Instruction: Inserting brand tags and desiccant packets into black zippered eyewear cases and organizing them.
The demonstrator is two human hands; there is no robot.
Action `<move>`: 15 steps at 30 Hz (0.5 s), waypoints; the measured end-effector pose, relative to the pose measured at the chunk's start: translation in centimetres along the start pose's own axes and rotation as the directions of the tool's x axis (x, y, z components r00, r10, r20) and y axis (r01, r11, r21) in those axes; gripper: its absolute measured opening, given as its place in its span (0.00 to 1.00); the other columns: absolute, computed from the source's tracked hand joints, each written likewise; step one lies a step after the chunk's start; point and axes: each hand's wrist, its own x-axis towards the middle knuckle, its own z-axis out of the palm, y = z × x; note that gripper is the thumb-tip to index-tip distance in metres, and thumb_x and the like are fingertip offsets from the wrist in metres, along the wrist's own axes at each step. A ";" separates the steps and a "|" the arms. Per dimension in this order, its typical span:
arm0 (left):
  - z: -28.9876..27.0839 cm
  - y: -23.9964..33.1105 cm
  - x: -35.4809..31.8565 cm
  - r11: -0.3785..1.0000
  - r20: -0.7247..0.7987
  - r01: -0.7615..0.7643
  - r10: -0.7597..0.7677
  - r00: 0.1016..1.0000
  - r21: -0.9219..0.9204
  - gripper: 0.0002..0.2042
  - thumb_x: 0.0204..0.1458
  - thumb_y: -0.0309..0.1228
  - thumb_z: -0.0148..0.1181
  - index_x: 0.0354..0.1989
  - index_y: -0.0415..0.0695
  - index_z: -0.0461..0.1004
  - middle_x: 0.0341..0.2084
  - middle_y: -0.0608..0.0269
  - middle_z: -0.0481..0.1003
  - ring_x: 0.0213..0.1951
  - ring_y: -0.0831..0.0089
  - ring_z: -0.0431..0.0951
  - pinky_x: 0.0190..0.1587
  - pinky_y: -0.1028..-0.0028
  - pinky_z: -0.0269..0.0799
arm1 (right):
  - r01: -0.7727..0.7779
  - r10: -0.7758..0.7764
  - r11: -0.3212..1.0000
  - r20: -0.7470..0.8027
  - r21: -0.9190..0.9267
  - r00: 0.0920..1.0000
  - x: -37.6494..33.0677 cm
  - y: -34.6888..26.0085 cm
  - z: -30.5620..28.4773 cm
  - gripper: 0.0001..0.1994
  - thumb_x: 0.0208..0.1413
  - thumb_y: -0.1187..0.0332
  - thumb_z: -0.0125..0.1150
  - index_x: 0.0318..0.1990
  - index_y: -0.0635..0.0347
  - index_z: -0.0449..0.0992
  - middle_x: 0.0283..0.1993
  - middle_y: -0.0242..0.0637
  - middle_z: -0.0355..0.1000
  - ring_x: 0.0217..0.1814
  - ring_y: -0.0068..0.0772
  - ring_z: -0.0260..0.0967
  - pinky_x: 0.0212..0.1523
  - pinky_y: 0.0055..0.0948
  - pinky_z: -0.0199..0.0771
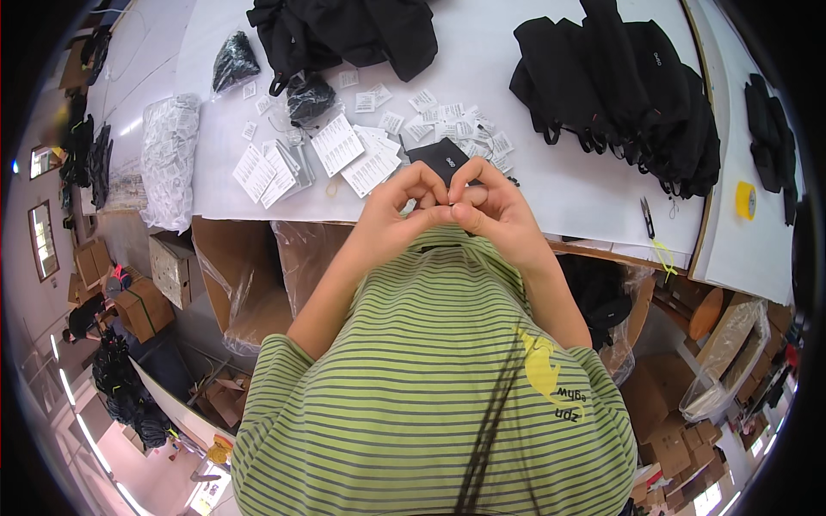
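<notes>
Just in front of my chest, at the table's near edge, my left hand [402,209] and my right hand [502,211] meet fingertip to fingertip. Both are closed in a pinch, and whatever small thing sits between the fingers is too hidden to name. A small black fabric pouch [440,155] with a light mark shows right behind the fingers; whether it is attached to what I pinch, I cannot tell. Beyond it lie many small white labels [446,114], scattered and overlapping. Larger white printed cards [338,144] are fanned out to the left of my hands.
Black bags [615,82] are heaped at the right, more black fabric [344,34] at the far middle. Thread snips [647,218] lie near the right front edge, and yellow tape [745,200] on a neighbouring table. A clear bag of white items [169,163] stands left. Cardboard boxes [225,267] sit below.
</notes>
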 end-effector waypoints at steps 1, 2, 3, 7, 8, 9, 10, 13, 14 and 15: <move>0.3 -0.5 0.0 0.998 -0.032 -0.048 0.046 0.998 -0.049 0.09 0.49 0.26 0.62 0.35 0.40 0.69 0.20 0.72 0.66 0.23 0.85 0.61 0.28 0.83 0.56 | 0.001 -0.001 1.000 0.000 0.000 1.000 -0.1 0.0 -0.1 0.09 0.58 0.70 0.58 0.41 0.58 0.65 0.23 0.21 0.65 0.27 0.10 0.54 0.32 0.15 0.53; 0.7 -0.6 -0.2 0.998 -0.032 -0.048 0.046 0.998 -0.049 0.09 0.49 0.26 0.62 0.35 0.40 0.69 0.20 0.72 0.66 0.23 0.85 0.61 0.28 0.83 0.56 | -0.050 0.050 0.998 0.011 0.038 0.999 -0.3 0.0 -0.3 0.08 0.58 0.69 0.57 0.41 0.58 0.65 0.22 0.21 0.64 0.25 0.10 0.53 0.30 0.15 0.51; 1.2 -0.8 -0.7 0.998 -0.054 -0.043 0.040 0.998 -0.047 0.09 0.50 0.26 0.62 0.35 0.39 0.69 0.20 0.72 0.66 0.23 0.86 0.62 0.28 0.82 0.57 | -0.100 0.098 0.992 0.027 0.075 0.995 -0.5 -0.1 -0.7 0.08 0.59 0.69 0.56 0.41 0.58 0.65 0.22 0.20 0.63 0.24 0.10 0.51 0.27 0.15 0.50; 2.4 -0.3 -1.5 0.983 -0.019 -0.051 0.055 0.998 0.174 0.06 0.50 0.27 0.62 0.34 0.41 0.72 0.20 0.67 0.68 0.22 0.79 0.67 0.27 0.79 0.62 | -0.160 0.159 0.987 0.084 0.006 0.984 -0.6 -0.6 -2.5 0.06 0.60 0.67 0.54 0.39 0.57 0.65 0.20 0.19 0.60 0.22 0.09 0.48 0.24 0.14 0.46; 2.7 0.0 -1.5 0.945 0.060 -0.061 0.044 0.997 0.322 0.06 0.49 0.27 0.62 0.34 0.43 0.73 0.20 0.65 0.69 0.21 0.75 0.68 0.27 0.77 0.64 | -0.156 0.147 0.976 -0.068 -0.154 0.987 -0.1 -0.5 -3.6 0.09 0.59 0.63 0.56 0.38 0.58 0.66 0.21 0.22 0.61 0.21 0.13 0.51 0.23 0.17 0.49; 3.2 0.1 -1.5 0.925 0.135 -0.118 0.073 0.988 0.361 0.06 0.49 0.31 0.61 0.33 0.46 0.73 0.21 0.61 0.70 0.24 0.67 0.71 0.29 0.72 0.67 | -0.170 0.107 0.936 -0.212 -0.307 0.971 0.5 -0.2 -4.3 0.13 0.58 0.59 0.58 0.38 0.58 0.67 0.21 0.24 0.63 0.21 0.16 0.54 0.23 0.19 0.53; 3.8 -0.1 -1.6 0.925 0.134 -0.117 0.073 0.988 0.362 0.06 0.49 0.31 0.61 0.33 0.46 0.73 0.21 0.61 0.70 0.24 0.67 0.71 0.29 0.72 0.67 | -0.170 0.107 0.937 -0.211 -0.306 0.972 1.1 0.6 -4.7 0.13 0.58 0.59 0.58 0.38 0.58 0.67 0.21 0.24 0.63 0.21 0.16 0.54 0.23 0.19 0.53; 5.4 -0.4 -1.3 0.826 0.393 -0.276 0.072 0.917 0.491 0.07 0.51 0.35 0.59 0.28 0.46 0.71 0.21 0.63 0.70 0.30 0.64 0.72 0.31 0.65 0.67 | -0.333 0.070 0.176 -0.325 -0.926 0.943 3.0 3.3 -5.5 0.25 0.44 0.45 0.66 0.36 0.59 0.69 0.25 0.37 0.69 0.29 0.35 0.69 0.32 0.31 0.69; 5.8 -0.6 -1.1 0.826 0.394 -0.279 0.076 0.916 0.490 0.07 0.51 0.35 0.59 0.28 0.46 0.71 0.21 0.63 0.70 0.30 0.64 0.72 0.31 0.65 0.67 | -0.332 0.068 0.173 -0.325 -0.927 0.943 3.2 4.3 -5.5 0.25 0.44 0.45 0.66 0.36 0.59 0.69 0.25 0.37 0.69 0.29 0.35 0.69 0.32 0.31 0.69; 6.1 -1.1 -0.9 0.824 0.426 -0.349 0.147 0.893 0.447 0.07 0.51 0.35 0.59 0.30 0.45 0.72 0.20 0.63 0.68 0.28 0.65 0.72 0.30 0.66 0.67 | -0.276 0.056 0.020 -0.275 -0.961 0.960 3.4 5.1 -5.2 0.26 0.42 0.44 0.67 0.34 0.59 0.70 0.26 0.38 0.70 0.30 0.38 0.70 0.32 0.33 0.70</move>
